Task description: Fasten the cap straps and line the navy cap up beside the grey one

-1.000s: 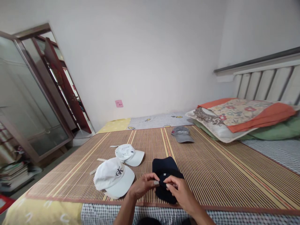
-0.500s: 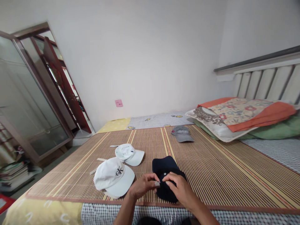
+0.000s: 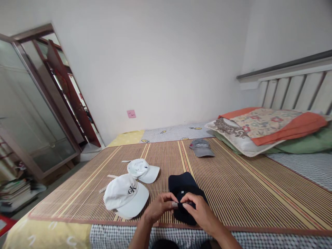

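Note:
A dark navy cap [image 3: 183, 181] lies upside down on the striped bed mat, its brim pointing away from me and its inside showing. Over its near part, my left hand [image 3: 162, 205] pinches the cap's strap between thumb and index finger. My right hand [image 3: 198, 207] pinches at the same strap from the other side, fingertips close to those of the left. The fingers partly hide the strap. To the left rest a white cap with black CK letters [image 3: 124, 195] and a smaller white cap [image 3: 142, 170] behind it, both crown up.
A grey cap [image 3: 201, 148] sits farther back on the mat [image 3: 233, 186]. Pillows with an orange-edged floral cover [image 3: 272, 126] are piled at the right, by a white radiator [image 3: 295, 90]. At the left are a glass-panelled door [image 3: 33, 103] and stacked books [image 3: 15, 195].
The fingertips of both hands have shifted slightly at the strap, the right hand's closing in a little more. The caps remain in place.

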Demonstrator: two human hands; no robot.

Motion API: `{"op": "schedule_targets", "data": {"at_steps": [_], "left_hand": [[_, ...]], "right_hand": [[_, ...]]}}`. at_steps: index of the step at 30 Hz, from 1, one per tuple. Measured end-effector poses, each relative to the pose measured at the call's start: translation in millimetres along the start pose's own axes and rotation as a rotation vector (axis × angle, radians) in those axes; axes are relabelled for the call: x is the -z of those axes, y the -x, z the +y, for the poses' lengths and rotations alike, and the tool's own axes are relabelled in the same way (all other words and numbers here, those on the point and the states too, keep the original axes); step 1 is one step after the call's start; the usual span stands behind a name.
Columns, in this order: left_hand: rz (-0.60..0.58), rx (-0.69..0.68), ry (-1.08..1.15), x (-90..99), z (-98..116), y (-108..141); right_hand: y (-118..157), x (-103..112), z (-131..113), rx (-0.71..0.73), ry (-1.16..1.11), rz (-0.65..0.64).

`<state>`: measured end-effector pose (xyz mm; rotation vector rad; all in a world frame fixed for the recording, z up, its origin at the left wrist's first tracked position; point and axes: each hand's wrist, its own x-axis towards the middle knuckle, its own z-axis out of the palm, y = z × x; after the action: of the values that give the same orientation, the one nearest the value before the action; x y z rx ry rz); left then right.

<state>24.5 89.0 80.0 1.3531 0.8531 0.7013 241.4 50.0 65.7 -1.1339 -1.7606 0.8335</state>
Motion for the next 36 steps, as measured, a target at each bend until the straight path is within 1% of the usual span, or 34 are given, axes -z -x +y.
{"op": "schedule_targets", "data": {"at_steps": [5, 8, 13, 18, 26, 29, 33, 36], "left_hand": [[0.022, -0.017, 0.011, -2.4, 0, -1], [0.020, -0.021, 0.016, -3.4, -1, -1], [0.018, -0.031, 0.016, -4.8, -2, -1], [0.030, -0.044, 0.010, -5.9, -4, -2], [0.022, -0.042, 0.017, -6.6, -5, -1], [0.036, -0.050, 0.030, -6.5, -8, -1], [0.032, -0.043, 0.042, -7.9, -11, -3], [0.041, -0.045, 0.054, -9.3, -13, -4]], "right_hand": [[2, 1, -3, 0.003, -0.076, -0.004], [2, 1, -4, -0.004, -0.140, -0.025], [1, -1, -6, -0.017, -0.193, -0.023], [1, -2, -6, -0.025, -0.198, -0.039], [0, -8, -6, -0.025, -0.171, -0.012], [0, -8, -6, -0.018, -0.145, -0.017], [-1, -7, -7, -0.002, -0.099, 0.015], [-1, -7, -9, 0.007, -0.087, 0.015]]}}
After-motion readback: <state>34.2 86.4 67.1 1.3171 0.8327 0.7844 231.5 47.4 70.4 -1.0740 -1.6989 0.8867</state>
